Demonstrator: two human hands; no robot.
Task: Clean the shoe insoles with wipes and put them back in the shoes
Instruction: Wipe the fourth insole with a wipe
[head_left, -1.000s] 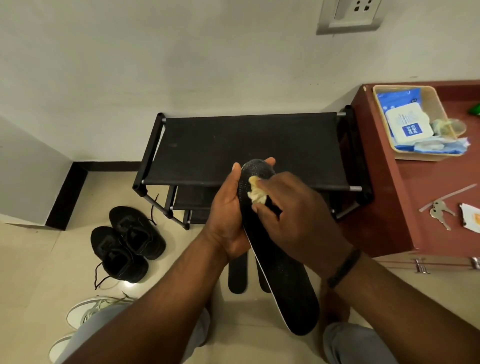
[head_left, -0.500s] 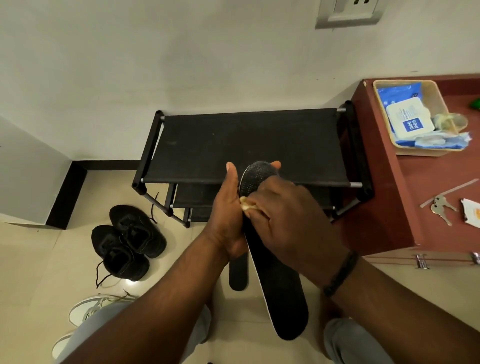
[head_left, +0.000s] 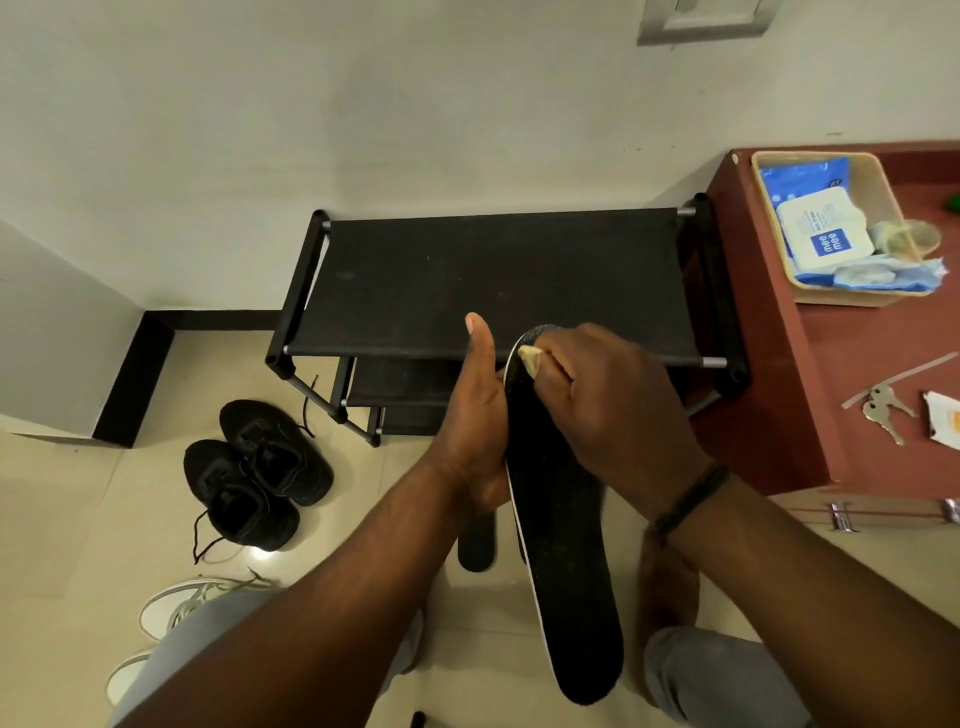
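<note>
Wipe (head_left: 530, 358) under right-hand fingers (head_left: 558, 364)

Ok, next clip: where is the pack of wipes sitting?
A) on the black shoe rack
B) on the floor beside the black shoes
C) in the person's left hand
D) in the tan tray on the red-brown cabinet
D: the blue pack of wipes lies inside the tan tray on the red-brown cabinet, right of the black shoe rack.

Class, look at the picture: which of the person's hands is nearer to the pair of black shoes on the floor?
Left. The left hand grips the insole just right of the black shoes; the right hand lies beyond it, farther right.
</note>
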